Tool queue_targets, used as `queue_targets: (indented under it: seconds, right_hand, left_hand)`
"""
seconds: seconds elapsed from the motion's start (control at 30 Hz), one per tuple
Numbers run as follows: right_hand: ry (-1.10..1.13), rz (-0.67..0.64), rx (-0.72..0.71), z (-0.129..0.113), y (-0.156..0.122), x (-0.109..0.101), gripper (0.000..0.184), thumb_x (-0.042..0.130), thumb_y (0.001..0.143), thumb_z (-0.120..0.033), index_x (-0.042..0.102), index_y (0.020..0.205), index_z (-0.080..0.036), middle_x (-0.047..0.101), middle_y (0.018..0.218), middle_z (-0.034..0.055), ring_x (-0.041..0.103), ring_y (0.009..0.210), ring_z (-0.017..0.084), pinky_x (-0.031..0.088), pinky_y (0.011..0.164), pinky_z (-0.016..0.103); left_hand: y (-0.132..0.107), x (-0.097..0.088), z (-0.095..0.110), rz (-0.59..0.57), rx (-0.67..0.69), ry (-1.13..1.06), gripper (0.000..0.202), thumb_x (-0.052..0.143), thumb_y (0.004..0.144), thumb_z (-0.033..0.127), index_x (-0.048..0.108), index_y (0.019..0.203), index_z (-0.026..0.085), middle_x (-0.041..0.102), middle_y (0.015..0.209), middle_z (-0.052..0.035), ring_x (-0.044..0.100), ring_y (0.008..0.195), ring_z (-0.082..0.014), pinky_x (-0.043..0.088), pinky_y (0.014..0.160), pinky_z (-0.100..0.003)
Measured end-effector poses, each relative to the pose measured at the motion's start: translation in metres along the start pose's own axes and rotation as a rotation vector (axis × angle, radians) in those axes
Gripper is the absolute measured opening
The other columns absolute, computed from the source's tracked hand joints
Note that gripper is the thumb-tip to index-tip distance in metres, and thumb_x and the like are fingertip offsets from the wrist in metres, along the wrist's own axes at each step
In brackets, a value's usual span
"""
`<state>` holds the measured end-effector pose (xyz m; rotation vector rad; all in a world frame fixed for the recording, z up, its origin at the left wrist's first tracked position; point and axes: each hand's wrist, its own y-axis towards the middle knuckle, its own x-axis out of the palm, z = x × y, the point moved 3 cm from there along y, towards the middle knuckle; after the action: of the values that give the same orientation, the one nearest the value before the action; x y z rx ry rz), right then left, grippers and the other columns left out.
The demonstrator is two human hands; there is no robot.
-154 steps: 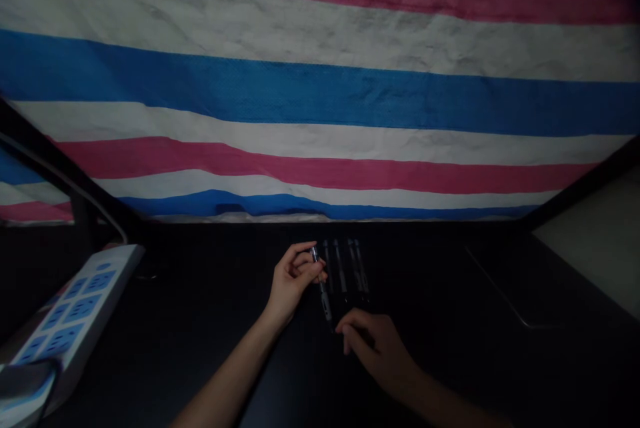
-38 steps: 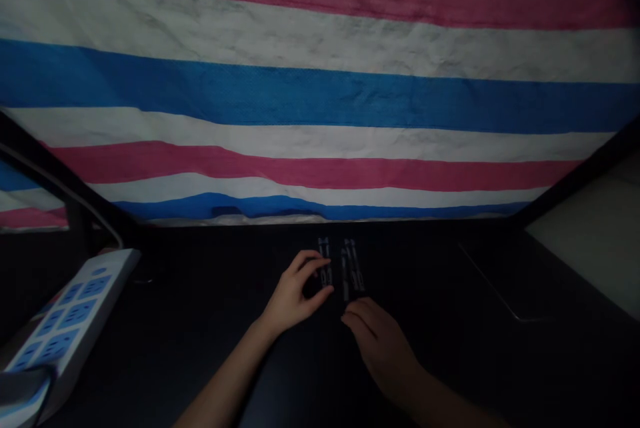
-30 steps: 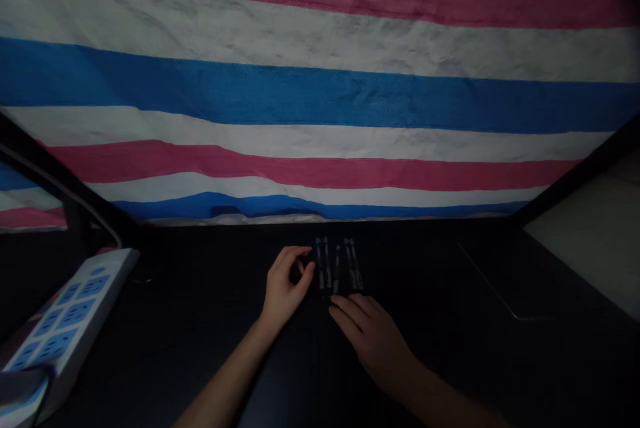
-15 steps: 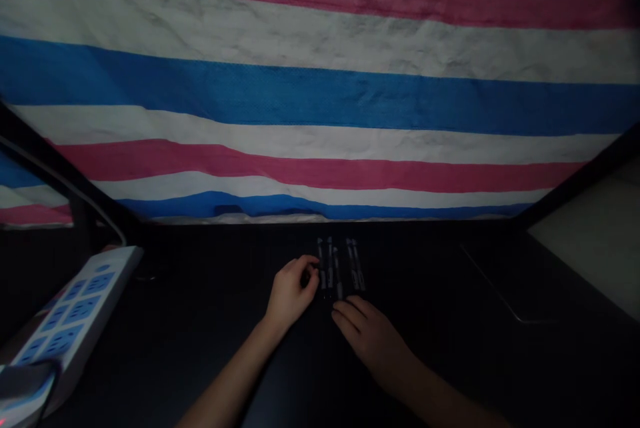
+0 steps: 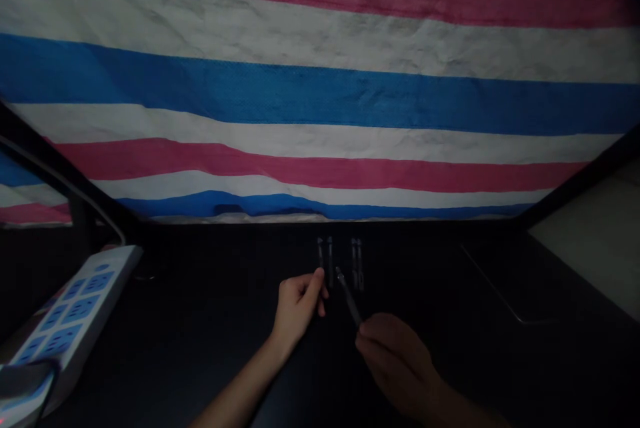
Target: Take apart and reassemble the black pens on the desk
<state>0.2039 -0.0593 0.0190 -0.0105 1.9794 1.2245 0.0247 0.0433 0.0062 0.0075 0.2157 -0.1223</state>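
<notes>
A slim dark pen (image 5: 350, 297) is held by its near end in my right hand (image 5: 397, 358), its far end tilted up and left over the black table. My left hand (image 5: 299, 305) is closed at the lower end of the leftmost pen (image 5: 321, 251); the thumb covers that end. Beside it lies a second pen (image 5: 331, 265), pointing away from me. Two more pens, a left one (image 5: 355, 265) and a right one (image 5: 360, 265), lie close together to the right. The dim light hides their finer details.
A white power strip (image 5: 107, 291) with blue socket faces and a plugged-in adapter (image 5: 25, 381) stands at the left. On the right lies a flat dark panel (image 5: 530, 281). A striped sheet (image 5: 320, 101) hangs behind the black table (image 5: 225, 295).
My right hand has taken the middle pen and drawn it back toward me, tilting it. The right-hand pair shifted slightly right and straightened. My left hand moved slightly nearer, onto the leftmost pen's lower end.
</notes>
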Motion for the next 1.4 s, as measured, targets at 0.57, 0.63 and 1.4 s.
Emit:
queue_targets:
  seconds: [0.57,0.63,1.4]
  right_hand:
    - [1.775,-0.405,1.286,-0.005,0.012,0.064,0.047,0.060,0.086,-0.048,0.053,0.117,-0.013,0.064,0.095,0.0110,0.064,0.066,0.014,0.049,0.062,0.030]
    - [1.822,-0.439,1.343,-0.010,0.010,0.064,0.043,0.062,0.085,-0.047,0.057,0.109,-0.012,0.063,0.082,0.0065,0.063,0.062,0.013,0.048,0.062,0.029]
    - [1.476,-0.488,1.256,-0.005,0.003,0.064,0.037,0.068,0.075,-0.047,0.046,0.084,-0.018,0.061,0.057,-0.0023,0.052,0.038,0.008,0.031,0.034,0.014]
  left_hand:
    - [0.012,-0.006,-0.008,0.090,-0.060,-0.393,0.054,0.043,0.084,0.056,0.053,0.048,0.016,0.037,0.036,0.0037,0.029,0.034,-0.0080,0.019,0.039,-0.022]
    - [0.009,-0.004,-0.007,0.099,-0.042,-0.342,0.054,0.041,0.085,0.053,0.051,0.046,0.018,0.034,0.034,0.0039,0.030,0.034,-0.0089,0.021,0.039,-0.022]
    - [0.001,0.000,-0.005,0.114,0.047,-0.302,0.047,0.039,0.079,0.049,0.034,0.041,0.022,0.029,0.039,0.0038,0.026,0.039,-0.0099,0.022,0.040,-0.025]
